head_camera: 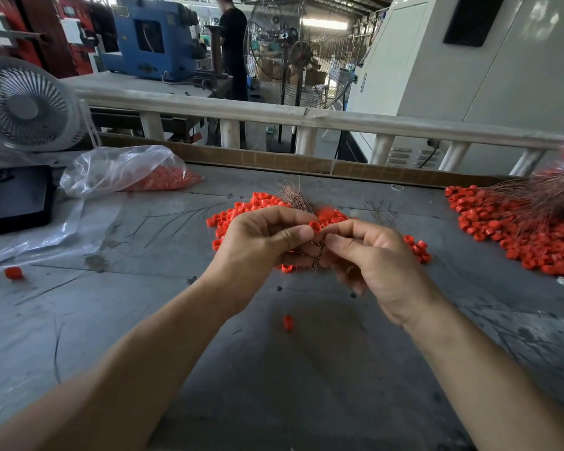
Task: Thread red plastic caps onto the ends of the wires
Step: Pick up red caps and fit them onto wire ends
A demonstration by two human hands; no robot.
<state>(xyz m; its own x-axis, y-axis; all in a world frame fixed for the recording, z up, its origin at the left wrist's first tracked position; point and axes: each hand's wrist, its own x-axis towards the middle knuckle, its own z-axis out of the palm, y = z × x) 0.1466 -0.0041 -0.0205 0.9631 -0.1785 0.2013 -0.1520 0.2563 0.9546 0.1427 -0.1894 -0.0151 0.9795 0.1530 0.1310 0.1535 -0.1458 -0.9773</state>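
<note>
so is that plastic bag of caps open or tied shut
Open. The bag lies on its side on the table, its mouth loose at the right end, with the red caps inside reaching that opening. No knot shows.

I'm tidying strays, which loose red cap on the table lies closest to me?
The lone red cap below the hands, on bare table; the other stray cap sits far left.

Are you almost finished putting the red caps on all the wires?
Not yet. A big pile of capped wires lies to the right, so plenty looks done. The left hand pinches one red cap while the right hand works at it. Loose caps and a bag of caps still wait.
</note>
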